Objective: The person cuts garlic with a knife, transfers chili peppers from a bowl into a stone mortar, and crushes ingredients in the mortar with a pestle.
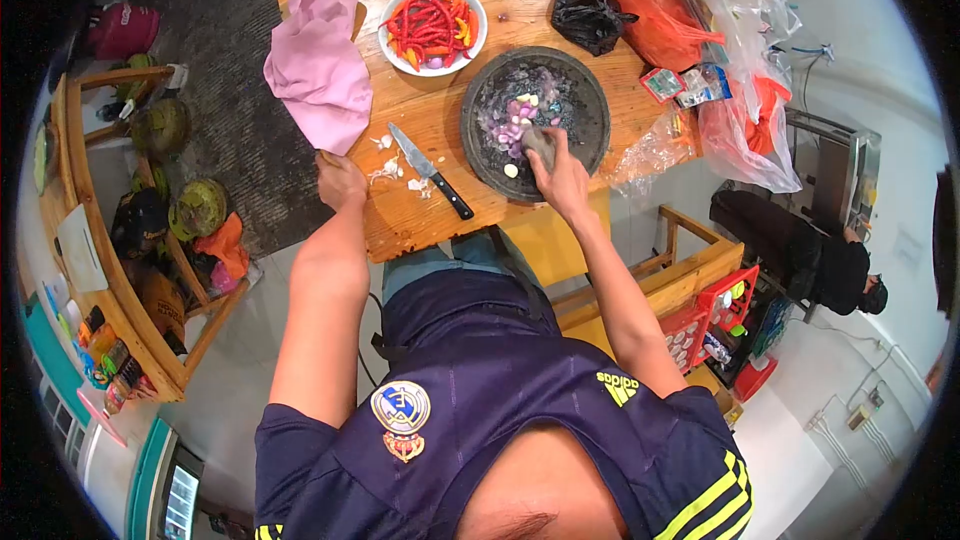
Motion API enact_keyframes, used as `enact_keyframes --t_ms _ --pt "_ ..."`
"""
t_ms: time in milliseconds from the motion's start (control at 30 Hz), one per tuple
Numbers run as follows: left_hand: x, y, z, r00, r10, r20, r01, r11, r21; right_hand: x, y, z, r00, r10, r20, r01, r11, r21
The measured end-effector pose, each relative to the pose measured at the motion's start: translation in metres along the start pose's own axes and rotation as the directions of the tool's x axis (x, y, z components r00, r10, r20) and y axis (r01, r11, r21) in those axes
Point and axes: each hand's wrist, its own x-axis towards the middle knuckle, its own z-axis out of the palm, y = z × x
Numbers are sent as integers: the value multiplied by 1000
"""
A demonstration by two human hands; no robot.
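Note:
My right hand (562, 176) is closed around a grey stone pestle (538, 147), which presses down inside a wide dark stone mortar (590, 140). Peeled shallots (510, 130) and pale garlic cloves lie in the mortar, some of them crushed, left of the pestle. At the table's left edge, my left hand (342, 180) grips the wooden tabletop (400, 225) just below a pink cloth (318, 60); its fingertips are partly hidden. Between my hands lies a knife (430, 170) with a black handle, beside garlic skins (388, 170).
Behind the mortar stands a white bowl (484, 30) of red chillies. A black plastic bag (588, 15), an orange bag (645, 0) and clear plastic bags (740, 130) crowd the right side. A person in black (800, 250) is off to the right.

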Motion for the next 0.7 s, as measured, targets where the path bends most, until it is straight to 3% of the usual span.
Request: enact_keyframes --t_ms 100,200,233,467,600,700 --pt "6 0 -1 1000 -7 15 7 1000 22 5 -9 -4 994 -105 -12 105 994 39" --pt "3 -2 3 1000 3 5 -3 1000 5 -18 -9 -5 963 -250 99 255 966 -41" --pt "3 -3 4 1000 13 -11 -13 1000 -8 -23 -10 1 954 -296 44 299 950 -86" --pt "5 -14 20 994 40 -101 -46 998 -51 3 -5 3 960 -233 156 265 934 -238" --pt "7 -10 20 996 19 -89 -26 997 -71 -7 -8 -3 968 -253 9 252 962 -108" --pt "1 -1 2 999 -8 -45 8 1000 -15 -27 -18 -10 951 -304 64 309 945 -107"
